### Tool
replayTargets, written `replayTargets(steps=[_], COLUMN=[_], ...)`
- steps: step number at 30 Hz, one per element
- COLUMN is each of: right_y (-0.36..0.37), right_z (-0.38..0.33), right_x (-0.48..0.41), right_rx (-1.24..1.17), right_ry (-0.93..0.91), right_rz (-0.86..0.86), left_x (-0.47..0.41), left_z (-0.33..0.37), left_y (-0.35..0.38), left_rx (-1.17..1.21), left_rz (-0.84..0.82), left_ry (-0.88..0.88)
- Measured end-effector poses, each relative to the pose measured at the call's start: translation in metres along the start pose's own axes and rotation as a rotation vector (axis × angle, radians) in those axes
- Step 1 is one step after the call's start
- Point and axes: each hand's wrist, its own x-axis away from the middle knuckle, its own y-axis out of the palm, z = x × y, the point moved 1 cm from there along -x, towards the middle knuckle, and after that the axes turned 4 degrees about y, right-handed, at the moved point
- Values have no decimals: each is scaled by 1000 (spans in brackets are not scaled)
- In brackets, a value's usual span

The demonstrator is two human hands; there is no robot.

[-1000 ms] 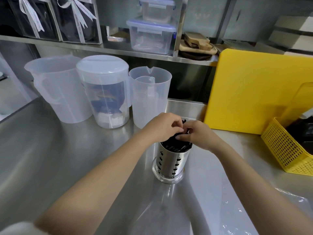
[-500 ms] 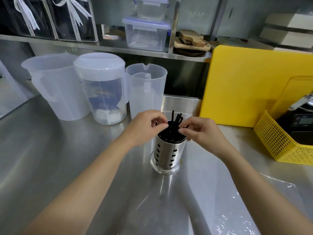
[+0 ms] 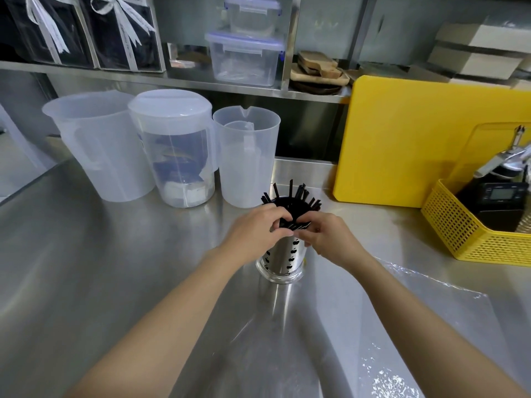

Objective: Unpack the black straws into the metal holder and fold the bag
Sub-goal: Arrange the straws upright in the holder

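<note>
A perforated metal holder [image 3: 283, 261] stands upright on the steel counter, in the middle of the head view. Black straws [image 3: 294, 201] fill it and fan outward above its rim. My left hand [image 3: 255, 231] and my right hand [image 3: 330, 239] meet at the near rim, fingers pinched on the nearest straws. The hands hide the holder's top edge. The clear plastic bag [image 3: 425, 326] lies flat and crinkled on the counter to the near right, under my right forearm.
Three translucent plastic jugs [image 3: 172, 145] stand behind the holder to the left. A yellow cutting board [image 3: 416, 139] leans against the back right. A yellow mesh basket [image 3: 474, 237] with a black scale sits at the right. A shelf with boxes runs above.
The hands moved from over the holder's top down to its near rim. The straws now stand spread out and show above the hands.
</note>
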Motion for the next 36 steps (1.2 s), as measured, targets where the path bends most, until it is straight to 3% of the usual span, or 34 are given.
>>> replayTargets(steps=[5,13,19,24,31,36], right_y=[3,-7,-38,-56,-69,-65], right_z=[0,-13,-39,-63,-60,-39], right_x=[-3,-4,-3,-4,-6,-12], right_rx=[-86,-7,-42,20,-278,-119], right_ry=[36,-45,-104,-225,-357,-387], right_rz=[66,190,167,162,254,251], left_x=[-3,-15,-25,-33,-43,-48], left_z=[3,11,18,29,38,31], left_y=[2,3,-7,-11,-32,-58], left_rx=[-42,-48,15,275,645,1046], left_rz=[12,81,93,12,193,409], left_ry=[-10,-23,120,37,-54,-238])
